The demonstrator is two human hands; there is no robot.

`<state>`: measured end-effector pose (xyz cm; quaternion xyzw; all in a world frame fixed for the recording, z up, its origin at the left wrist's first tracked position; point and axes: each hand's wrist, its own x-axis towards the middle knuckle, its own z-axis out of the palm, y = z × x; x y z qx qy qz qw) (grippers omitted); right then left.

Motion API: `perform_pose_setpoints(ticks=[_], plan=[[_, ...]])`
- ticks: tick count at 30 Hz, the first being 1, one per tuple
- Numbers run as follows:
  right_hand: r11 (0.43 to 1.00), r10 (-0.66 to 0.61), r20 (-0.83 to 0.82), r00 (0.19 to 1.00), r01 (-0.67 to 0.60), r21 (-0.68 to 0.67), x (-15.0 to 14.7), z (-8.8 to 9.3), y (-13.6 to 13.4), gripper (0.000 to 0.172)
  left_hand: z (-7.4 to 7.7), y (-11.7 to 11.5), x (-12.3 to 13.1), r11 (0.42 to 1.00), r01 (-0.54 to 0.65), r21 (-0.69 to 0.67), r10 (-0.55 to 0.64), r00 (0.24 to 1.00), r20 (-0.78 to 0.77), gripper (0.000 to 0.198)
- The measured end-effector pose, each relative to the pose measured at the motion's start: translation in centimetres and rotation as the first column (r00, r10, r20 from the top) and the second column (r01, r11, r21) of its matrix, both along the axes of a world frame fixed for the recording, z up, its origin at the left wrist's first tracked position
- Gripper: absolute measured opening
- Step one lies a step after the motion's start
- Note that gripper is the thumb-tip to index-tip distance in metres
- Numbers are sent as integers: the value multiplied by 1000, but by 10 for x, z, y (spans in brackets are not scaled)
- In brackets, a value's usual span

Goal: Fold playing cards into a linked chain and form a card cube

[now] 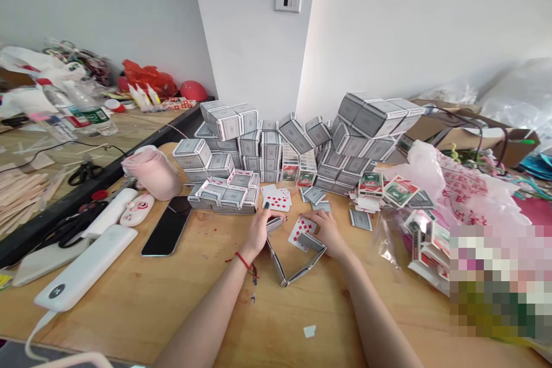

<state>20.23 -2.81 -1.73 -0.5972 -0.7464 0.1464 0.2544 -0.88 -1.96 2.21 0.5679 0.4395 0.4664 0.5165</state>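
On the wooden table in front of me stands an angular open strip of folded playing cards (276,261), patterned grey on its outer faces. My left hand (257,234), with a red cord at the wrist, pinches its left end. My right hand (330,234) curls round its right end; some of those fingertips are hidden. Inside the strip, near my right hand, a ten of diamonds (297,231) lies face up. Just beyond my left hand rest more face-up cards (278,200). Several loose face-down cards (321,206) lie beyond my right hand.
Stacked folded-card blocks (271,152) line the wall side, with a low card block (224,198) in front. At left lie a phone (166,230), a white power bank (86,267) and black scissors (86,172). Card boxes (399,191) and a plastic bag (466,184) crowd the right.
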Motion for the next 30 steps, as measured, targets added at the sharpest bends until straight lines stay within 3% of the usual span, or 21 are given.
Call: perform_pose_setpoints(ticks=[9, 14, 17, 21, 24, 27, 30], plan=[[998, -61, -41, 997, 60, -33, 1, -2, 4, 25, 1, 1, 0, 999, -33, -11, 32, 999, -31, 49], [995, -100, -137, 986, 101, 4, 2, -1, 3, 10, 2, 0, -1, 999, 14, -37, -13, 1000, 18, 26], [996, -72, -245, 967, 59, -63, 2, 3, 1, 3, -2, -1, -2, 997, 8, -74, -4, 999, 53, 23], [982, -141, -433, 891, 69, -178, 0, 6, -2, 14, -7, 0, -3, 997, -26, -75, 29, 999, 29, 24], [969, -224, -584, 780, 116, -217, -2, 7, -3, 26, -8, 2, -3, 998, -43, -39, 42, 998, -43, 21], [968, -251, -695, 674, 170, -185, 0, 7, -1, 34, -6, 3, -3, 998, -47, -37, 44, 996, -79, 19], [966, -236, -745, 623, 236, -109, 1, 7, 2, 36, -4, 3, -4, 995, -30, -98, 24, 998, -60, 18]])
